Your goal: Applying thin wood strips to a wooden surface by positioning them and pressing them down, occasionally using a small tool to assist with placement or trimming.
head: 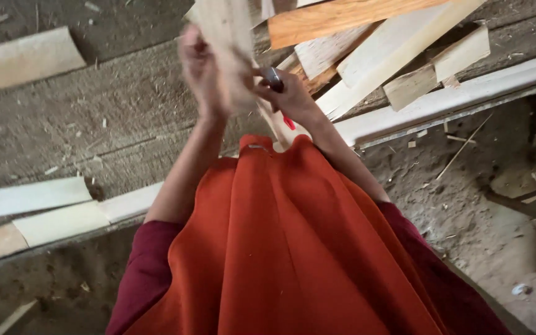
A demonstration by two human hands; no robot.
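My left hand (201, 71) is raised and holds a pale wooden board (227, 43) upright; the hand is blurred by motion. My right hand (286, 93) grips a small dark tool (273, 78) pressed against the board's right edge, with a bit of red (289, 122) showing below the wrist. Both forearms reach out from dark red sleeves over an orange cloth (293, 248) that fills the lower middle of the view.
A pile of cut wood offcuts (379, 43) lies on the rough workbench (94, 118) at the top right. A long pale rail (466, 93) runs along the bench edge. Flat boards (38, 208) lie at left. Dirt floor (485, 211) with debris is at right.
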